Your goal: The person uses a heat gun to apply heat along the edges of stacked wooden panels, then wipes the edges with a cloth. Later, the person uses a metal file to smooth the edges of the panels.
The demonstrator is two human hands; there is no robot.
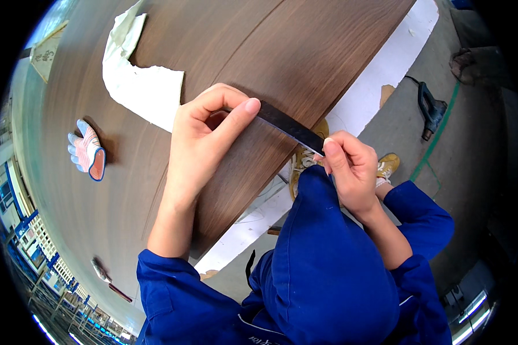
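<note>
A narrow, flat, dark strip [290,127] with a pale lower edge is stretched between my two hands, above the edge of a brown wood-grain panel [305,54]. My left hand [210,123] pinches its far left end between thumb and fingers, over the panel. At the other end, just past the panel's edge, my right hand [351,167] has thumb and fingers closed on the strip. My fingertips cover both ends. A crumpled white sheet [149,92] lies on the panel beside my left hand.
Left on the panel lies a striped work glove [87,150]; nearer, a scraper-like tool with a dark red handle [121,293]. White sheeting [380,75] runs beneath the panel's edge. A dark heat-gun-like tool [430,112] rests on the grey floor, near a green line [437,141].
</note>
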